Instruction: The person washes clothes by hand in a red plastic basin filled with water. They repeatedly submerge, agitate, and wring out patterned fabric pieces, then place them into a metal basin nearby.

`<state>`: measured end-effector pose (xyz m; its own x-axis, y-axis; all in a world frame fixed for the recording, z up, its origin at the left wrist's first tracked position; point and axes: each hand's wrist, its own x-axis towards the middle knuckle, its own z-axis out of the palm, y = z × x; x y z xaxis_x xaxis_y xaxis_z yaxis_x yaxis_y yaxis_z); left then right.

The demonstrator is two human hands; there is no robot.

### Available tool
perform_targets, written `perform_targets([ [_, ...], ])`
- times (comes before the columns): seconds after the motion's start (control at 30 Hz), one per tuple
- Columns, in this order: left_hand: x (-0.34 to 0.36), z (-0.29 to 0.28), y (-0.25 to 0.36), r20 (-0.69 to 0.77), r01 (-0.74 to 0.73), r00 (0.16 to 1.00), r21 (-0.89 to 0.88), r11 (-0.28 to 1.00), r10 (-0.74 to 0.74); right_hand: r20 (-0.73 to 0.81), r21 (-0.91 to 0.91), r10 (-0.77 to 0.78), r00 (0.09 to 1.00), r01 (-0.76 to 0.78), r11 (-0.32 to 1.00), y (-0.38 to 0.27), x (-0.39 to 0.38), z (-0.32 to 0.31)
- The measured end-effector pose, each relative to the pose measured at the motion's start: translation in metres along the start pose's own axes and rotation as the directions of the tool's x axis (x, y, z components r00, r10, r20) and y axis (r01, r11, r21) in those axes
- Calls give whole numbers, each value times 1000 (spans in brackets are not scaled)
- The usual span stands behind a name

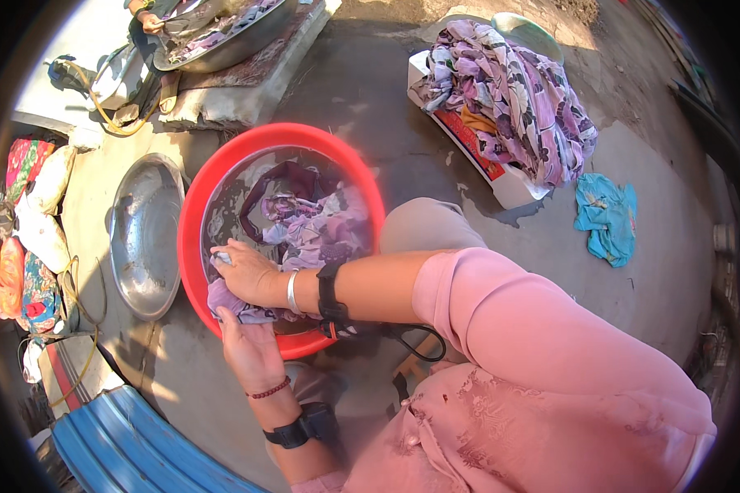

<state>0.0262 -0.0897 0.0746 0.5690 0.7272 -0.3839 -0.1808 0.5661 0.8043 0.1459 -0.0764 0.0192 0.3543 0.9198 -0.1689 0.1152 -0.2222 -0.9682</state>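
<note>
A red plastic tub [362,177] stands in front of me with water and wet purple patterned cloth [316,234] in it. A dark maroon strip of cloth [251,205] curves through the water. At the tub's near left rim, my left hand [251,349] grips a fold of the purple cloth from below, thumb up. Just above it, my right hand [251,275] reaches across from the right and presses down on the same fold. Its fingers are curled round a small whitish thing, mostly hidden, whose kind I cannot make out.
Left of the tub lies a shiny metal basin [144,238]. A heap of patterned cloth [514,99] rests at the upper right, near a turquoise cloth [607,218]. Another person's hand [150,22] is at a large metal bowl [230,49]. Blue corrugated sheeting [140,444] lies lower left.
</note>
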Motion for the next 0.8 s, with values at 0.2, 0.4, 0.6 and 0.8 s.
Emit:
perform_targets([
  [0.2, 7, -42, 20, -110, 17, 993, -121, 992, -31, 5, 74, -23, 1000, 22, 997, -36, -52, 49],
  [0.4, -6, -16, 11, -16, 27, 999, -67, 997, -28, -72, 67, -85, 994, 90, 994, 17, 11, 50],
  [0.6, 3, -51, 20, -175, 19, 984, -89, 996, -34, 95, 112, 43, 995, -54, 992, -29, -35, 55],
  [0.8, 1, -60, 23, -331, 18, 943, -27, 999, -26, -43, 176, 115, 992, -106, 979, -13, -24, 58],
])
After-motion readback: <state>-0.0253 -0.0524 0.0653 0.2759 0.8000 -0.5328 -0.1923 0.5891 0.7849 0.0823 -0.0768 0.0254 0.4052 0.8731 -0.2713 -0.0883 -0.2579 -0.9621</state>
